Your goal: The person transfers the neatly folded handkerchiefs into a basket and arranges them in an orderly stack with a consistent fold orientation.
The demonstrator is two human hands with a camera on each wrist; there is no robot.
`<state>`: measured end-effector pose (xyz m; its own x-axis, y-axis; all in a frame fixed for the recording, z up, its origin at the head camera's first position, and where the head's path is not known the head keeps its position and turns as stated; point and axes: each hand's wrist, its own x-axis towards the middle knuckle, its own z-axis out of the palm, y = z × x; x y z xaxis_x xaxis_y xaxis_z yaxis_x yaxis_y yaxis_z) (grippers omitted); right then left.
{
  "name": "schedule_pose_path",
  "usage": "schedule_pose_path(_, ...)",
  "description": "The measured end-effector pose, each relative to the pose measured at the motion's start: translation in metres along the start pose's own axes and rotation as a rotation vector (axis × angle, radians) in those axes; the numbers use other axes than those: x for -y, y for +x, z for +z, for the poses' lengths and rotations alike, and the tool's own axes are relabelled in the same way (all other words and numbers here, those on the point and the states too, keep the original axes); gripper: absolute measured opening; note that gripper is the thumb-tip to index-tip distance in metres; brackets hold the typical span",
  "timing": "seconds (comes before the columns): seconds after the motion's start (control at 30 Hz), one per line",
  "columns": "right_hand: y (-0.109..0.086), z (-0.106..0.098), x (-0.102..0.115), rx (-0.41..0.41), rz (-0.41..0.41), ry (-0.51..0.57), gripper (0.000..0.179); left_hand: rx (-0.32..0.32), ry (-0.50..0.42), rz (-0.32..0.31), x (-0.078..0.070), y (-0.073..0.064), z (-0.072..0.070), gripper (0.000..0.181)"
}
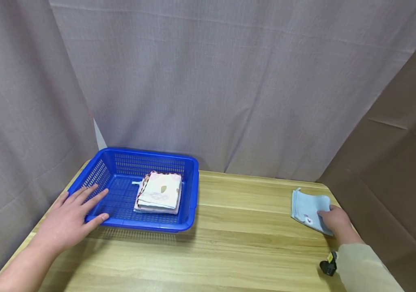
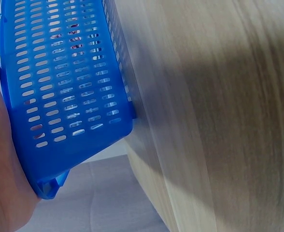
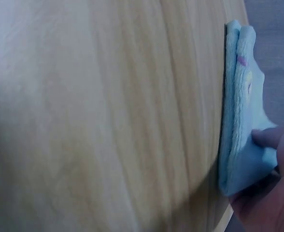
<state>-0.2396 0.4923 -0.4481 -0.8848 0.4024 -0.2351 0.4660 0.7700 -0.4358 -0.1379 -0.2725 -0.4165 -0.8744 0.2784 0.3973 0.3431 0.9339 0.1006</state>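
Observation:
My left hand rests on the near left corner of a blue plastic basket, its fingers spread over the rim. In the left wrist view, the side of that hand lies along the slotted wall of the basket. Inside the basket is a stack of folded cloths, white with a pattern on top and a pink one below. At the far right my right hand pinches the edge of a folded light-blue towel. The right wrist view shows the thumb on top of the towel and fingers under its edge.
The wooden table reaches back to a grey curtain. A brown covering hangs along the right side. Beside the right sleeve is a small black device with a yellow mark.

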Motion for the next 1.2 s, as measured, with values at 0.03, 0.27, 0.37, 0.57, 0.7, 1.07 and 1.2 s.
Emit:
schedule_pose_path(0.03,0.000,0.001,-0.001,0.001,-0.011,0.021,0.069,0.001,0.000,0.000,0.000,0.000,0.000,0.067)
schedule_pose_path(0.27,-0.003,0.001,-0.004,-0.046,-0.109,0.088,0.067,0.000,0.003,0.000,0.001,0.000,0.001,0.068)
schedule_pose_path(0.37,-0.007,0.001,-0.003,-0.068,-0.112,0.126,0.066,0.002,0.004,0.000,0.001,0.000,0.001,0.068)
schedule_pose_path(0.57,-0.010,0.001,-0.001,-0.108,-0.110,0.168,0.063,-0.004,-0.004,-0.005,0.000,0.000,0.000,0.066)
schedule_pose_path(0.7,-0.010,0.001,-0.003,-0.100,-0.099,0.192,0.065,-0.007,-0.010,-0.005,-0.001,0.000,-0.001,0.066)
schedule_pose_path(1.07,-0.015,0.002,-0.005,-0.095,-0.068,0.320,0.068,0.003,-0.002,-0.006,0.000,0.000,-0.001,0.067)
schedule_pose_path(1.2,-0.014,0.005,-0.007,-0.098,-0.073,0.387,0.068,0.006,-0.001,-0.005,0.000,0.000,0.000,0.067)
